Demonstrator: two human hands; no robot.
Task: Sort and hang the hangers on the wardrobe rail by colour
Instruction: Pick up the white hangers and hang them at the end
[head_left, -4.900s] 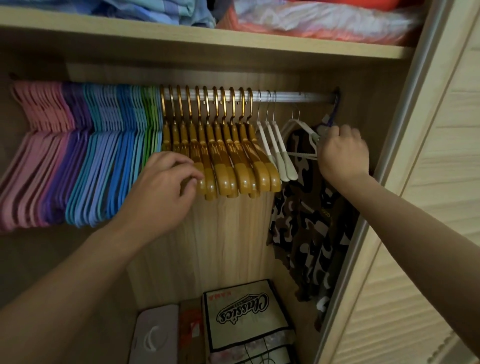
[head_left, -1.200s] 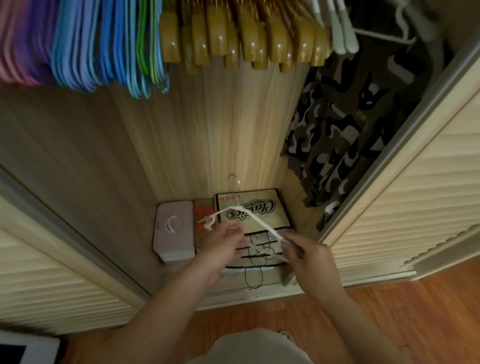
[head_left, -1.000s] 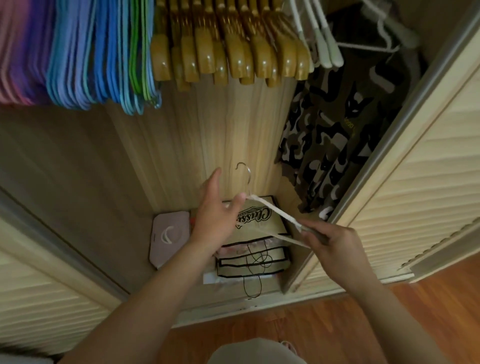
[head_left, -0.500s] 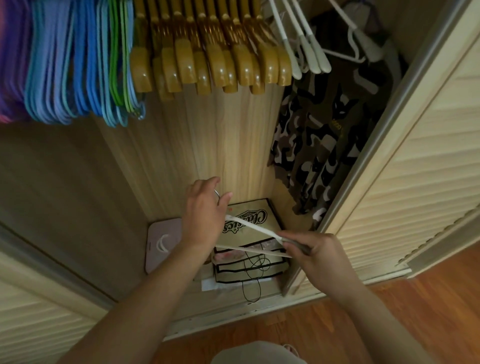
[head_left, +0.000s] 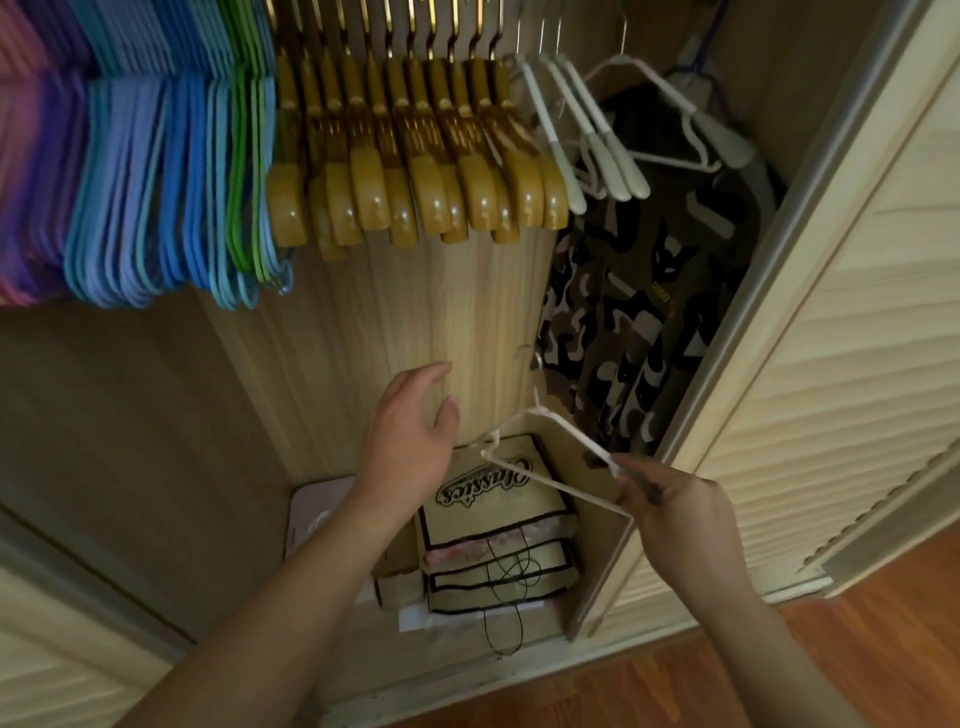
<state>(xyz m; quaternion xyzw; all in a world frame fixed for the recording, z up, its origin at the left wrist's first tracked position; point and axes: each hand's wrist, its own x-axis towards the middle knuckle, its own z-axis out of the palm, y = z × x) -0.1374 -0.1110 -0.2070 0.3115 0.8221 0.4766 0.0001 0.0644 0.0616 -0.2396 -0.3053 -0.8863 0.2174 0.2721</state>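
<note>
Wardrobe interior fills most of my view, pale wood-grain back panel (head_left: 467, 312) running down to a floor compartment far below the hanging row. Along the top, hangers sit grouped by colour: pink hangers (head_left: 15, 171) at the far left, then purple hangers (head_left: 49, 176), blue hangers (head_left: 156, 182), a few green hangers (head_left: 241, 171), a thick block of wooden hangers (head_left: 415, 182) in the middle, and white hangers (head_left: 587, 140) to their right. Further right a camouflage garment (head_left: 639, 312) hangs on another white hanger against the wardrobe's right side.

I see my right hand (head_left: 680, 514) pinching one end of a loose white hanger (head_left: 561, 452) between fingers and thumb, low in the opening and just in front of the garment's hem. That hanger is tilted, its hook pointing up toward the back panel. My left hand (head_left: 410, 436) is beside it, fingers relaxed and spread, holding nothing; I cannot tell whether it brushes the hanger's left tip.

On the wardrobe floor lies a stack of flat beige bags (head_left: 498, 525) with black trim, the top one printed with "Classics", a thin black cord (head_left: 506, 587) looping over the front. Left of the stack sits a pale pink box (head_left: 317, 514), partly hidden by my forearm. A louvred sliding door (head_left: 831, 364) stands at the right, another louvred panel (head_left: 62, 670) at the near left, and reddish wooden flooring (head_left: 857, 665) shows at the near right.
</note>
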